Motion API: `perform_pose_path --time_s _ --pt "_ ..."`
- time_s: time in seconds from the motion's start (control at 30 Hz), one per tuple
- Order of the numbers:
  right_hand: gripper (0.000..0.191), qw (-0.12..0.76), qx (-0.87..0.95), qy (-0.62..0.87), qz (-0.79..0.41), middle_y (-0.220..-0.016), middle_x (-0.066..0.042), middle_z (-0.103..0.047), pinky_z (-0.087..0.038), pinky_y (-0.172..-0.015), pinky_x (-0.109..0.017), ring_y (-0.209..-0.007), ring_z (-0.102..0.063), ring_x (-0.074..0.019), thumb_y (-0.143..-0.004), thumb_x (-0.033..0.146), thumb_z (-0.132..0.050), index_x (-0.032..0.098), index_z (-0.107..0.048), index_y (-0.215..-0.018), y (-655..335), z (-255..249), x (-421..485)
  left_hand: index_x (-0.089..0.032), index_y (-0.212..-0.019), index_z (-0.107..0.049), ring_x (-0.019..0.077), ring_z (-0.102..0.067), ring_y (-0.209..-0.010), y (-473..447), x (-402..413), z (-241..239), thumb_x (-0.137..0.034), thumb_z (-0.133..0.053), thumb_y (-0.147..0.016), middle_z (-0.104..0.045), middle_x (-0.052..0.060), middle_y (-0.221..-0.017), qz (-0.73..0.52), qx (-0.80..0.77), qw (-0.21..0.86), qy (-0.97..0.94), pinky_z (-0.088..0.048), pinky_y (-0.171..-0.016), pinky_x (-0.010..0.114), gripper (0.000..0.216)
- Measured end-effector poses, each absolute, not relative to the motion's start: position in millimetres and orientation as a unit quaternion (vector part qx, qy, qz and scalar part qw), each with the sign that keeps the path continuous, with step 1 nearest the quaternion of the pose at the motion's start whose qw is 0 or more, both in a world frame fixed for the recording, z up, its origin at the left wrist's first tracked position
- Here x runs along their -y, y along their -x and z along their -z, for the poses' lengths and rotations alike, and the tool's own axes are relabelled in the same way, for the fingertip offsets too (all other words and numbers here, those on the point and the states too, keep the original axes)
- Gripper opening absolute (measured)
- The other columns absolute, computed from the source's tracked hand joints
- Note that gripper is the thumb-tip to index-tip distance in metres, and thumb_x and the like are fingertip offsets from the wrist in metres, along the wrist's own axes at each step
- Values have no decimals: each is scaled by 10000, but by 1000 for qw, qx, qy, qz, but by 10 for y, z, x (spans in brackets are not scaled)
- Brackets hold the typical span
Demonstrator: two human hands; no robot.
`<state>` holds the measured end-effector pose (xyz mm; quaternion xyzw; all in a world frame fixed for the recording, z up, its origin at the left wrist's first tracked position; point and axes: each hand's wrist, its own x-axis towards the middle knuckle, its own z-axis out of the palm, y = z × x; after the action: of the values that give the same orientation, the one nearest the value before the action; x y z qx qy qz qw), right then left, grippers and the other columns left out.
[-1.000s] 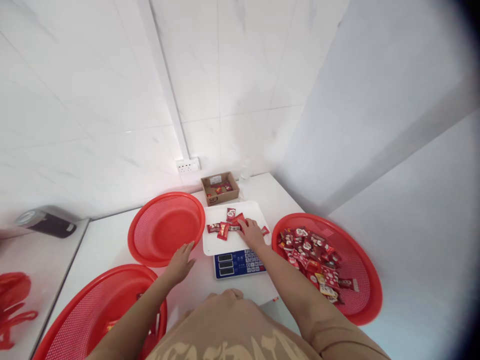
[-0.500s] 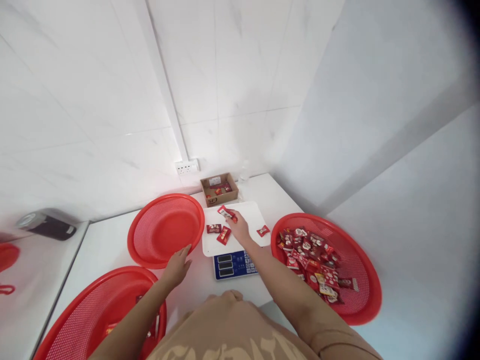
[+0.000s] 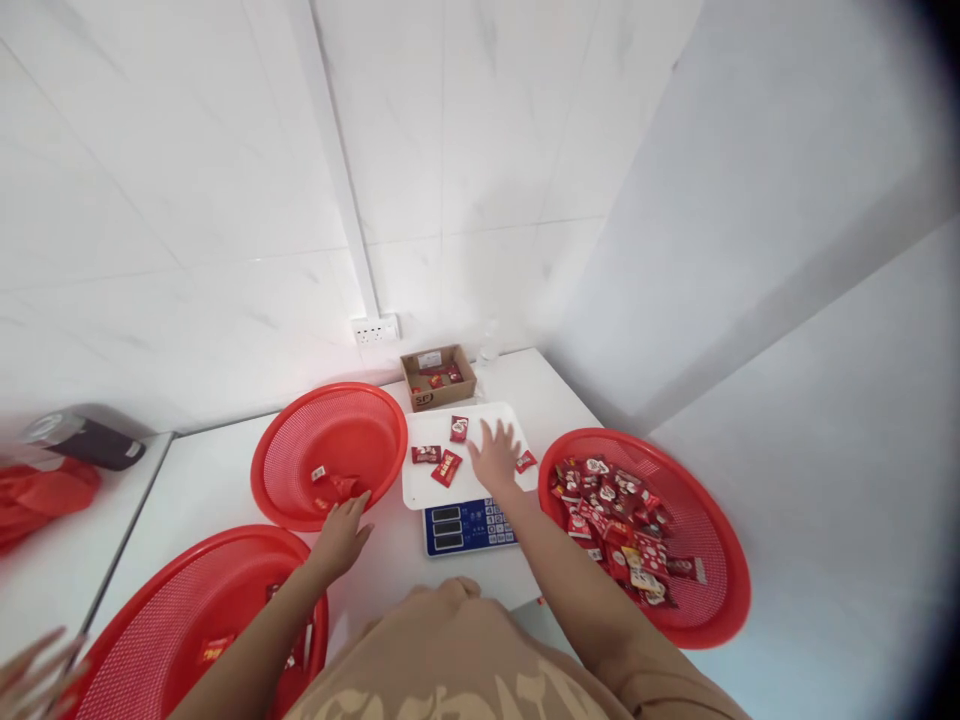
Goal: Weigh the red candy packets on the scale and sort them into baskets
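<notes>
My right hand (image 3: 496, 458), fingers spread and holding nothing, hovers over the white tray (image 3: 480, 490) of a weighing scale. On that tray lie a dark red candy packet (image 3: 459, 429), a brown-red candy packet (image 3: 426, 454) and a bright red candy packet (image 3: 446, 467). Another small red packet (image 3: 526, 461) lies just right of my hand. My left hand (image 3: 343, 538) is at the near rim of a round red basket (image 3: 271, 420), fingers stretched out and nothing seen in them. A few red packets (image 3: 343, 487) lie inside that basket.
Right of the scale's blue keypad panel (image 3: 472, 527) stands a red basket (image 3: 731, 560) heaped with packets. A larger red basket (image 3: 135, 620) is lower left, beside another person's blurred hand (image 3: 34, 672). Behind the tray are a cardboard box (image 3: 442, 397) and, leftward, a dark cylinder (image 3: 94, 440).
My right hand has let go of a packet, now on the tray, and its fingers have spread. Packets now lie in the round left basket. Another person's hand has appeared at lower left.
</notes>
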<state>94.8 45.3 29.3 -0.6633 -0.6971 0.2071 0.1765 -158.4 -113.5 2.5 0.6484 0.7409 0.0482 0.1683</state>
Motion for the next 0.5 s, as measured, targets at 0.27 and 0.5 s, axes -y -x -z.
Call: perform_pose_path --time_s 0.27,0.5 --pt "620 76 685 708 -153 -1437 -216 -299 -176 -1016 -552 -1332 -218 -384 -875 506 -344 153 -341 -1385 -1192 98 -355 -127 -1317 -408 251 -513 -1144 1534 1136 -153 -279 -394 -854 -562 146 -1247 -13 -750 192 -633 -328 -992 411 488" --pt "667 64 799 566 -194 -1511 -110 -173 -107 -1035 -558 -1376 -96 -339 -811 622 -401 307 -315 -1392 -562 24 -313 -128 -1324 -399 258 -498 -1164 1511 1157 -174 -276 -398 -844 -552 142 -1260 -28 -749 206 -630 -332 -994 423 502"
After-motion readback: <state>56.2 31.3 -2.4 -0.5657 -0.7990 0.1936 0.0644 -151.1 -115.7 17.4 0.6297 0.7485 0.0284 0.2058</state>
